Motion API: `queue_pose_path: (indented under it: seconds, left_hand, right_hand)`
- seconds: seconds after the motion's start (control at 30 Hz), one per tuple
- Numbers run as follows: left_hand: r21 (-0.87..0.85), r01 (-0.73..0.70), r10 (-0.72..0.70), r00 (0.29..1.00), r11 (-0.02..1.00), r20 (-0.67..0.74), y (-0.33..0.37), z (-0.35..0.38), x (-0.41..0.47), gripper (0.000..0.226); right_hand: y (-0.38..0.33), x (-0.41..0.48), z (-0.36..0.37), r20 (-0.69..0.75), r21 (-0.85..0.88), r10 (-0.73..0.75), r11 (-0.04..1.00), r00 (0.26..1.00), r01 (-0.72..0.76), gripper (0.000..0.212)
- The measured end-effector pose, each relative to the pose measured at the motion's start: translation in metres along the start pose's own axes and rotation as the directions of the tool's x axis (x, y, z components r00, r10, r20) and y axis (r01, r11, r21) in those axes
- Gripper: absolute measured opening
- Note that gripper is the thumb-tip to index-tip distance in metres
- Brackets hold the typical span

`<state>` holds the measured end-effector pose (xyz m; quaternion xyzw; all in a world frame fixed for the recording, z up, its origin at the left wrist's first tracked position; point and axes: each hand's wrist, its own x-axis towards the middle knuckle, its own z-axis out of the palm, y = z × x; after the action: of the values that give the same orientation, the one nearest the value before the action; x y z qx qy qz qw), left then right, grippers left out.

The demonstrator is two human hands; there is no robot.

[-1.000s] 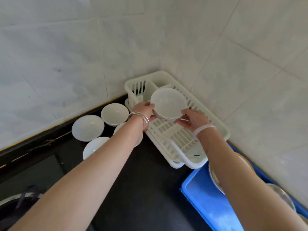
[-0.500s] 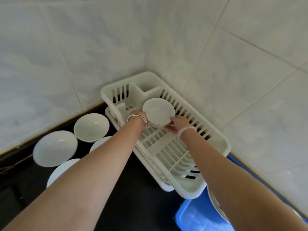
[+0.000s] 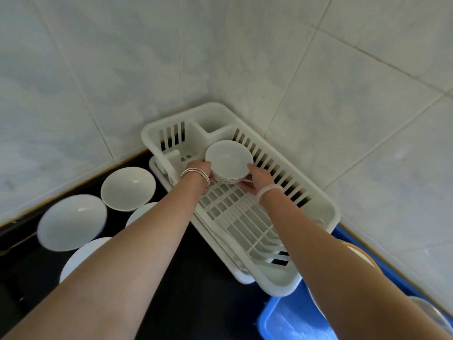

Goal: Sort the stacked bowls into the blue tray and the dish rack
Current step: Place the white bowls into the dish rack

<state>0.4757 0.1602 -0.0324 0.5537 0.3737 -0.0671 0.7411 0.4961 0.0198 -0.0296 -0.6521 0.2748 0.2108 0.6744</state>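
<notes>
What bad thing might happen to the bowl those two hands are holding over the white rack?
1. The white bowl is tilted and held only at its sides by the left hand and right hand. If a grip slips, it may bang onto the dish rack and chip.
2. The left forearm passes just above the loose bowls on the dark counter. Pulling back low might knock one.
</notes>
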Motion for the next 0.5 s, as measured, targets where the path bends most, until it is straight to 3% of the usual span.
queue_pose_path:
  seconds: [0.23, 0.37, 0.5]
  left_hand:
    - [-0.023, 0.025, -0.024, 0.999, 0.999, 0.034, 0.006, -0.001, -0.015, 0.035]
    - [-0.032, 0.019, -0.017, 0.999, 0.999, 0.048, 0.009, -0.013, -0.029, 0.022]
    - [-0.073, 0.014, -0.007, 0.996, 0.997, 0.092, 0.016, -0.029, -0.064, 0.008]
  right_hand:
    - [0.001, -0.018, -0.002, -0.026, -0.078, -0.003, 0.997, 1.000, 0.001, 0.036]
    - [0.001, -0.041, -0.005, -0.011, -0.390, -0.175, 0.907, 0.984, 0.157, 0.042]
    - [0.002, -0.079, -0.003, 0.037, -0.488, -0.277, 0.834, 0.960, 0.259, 0.044]
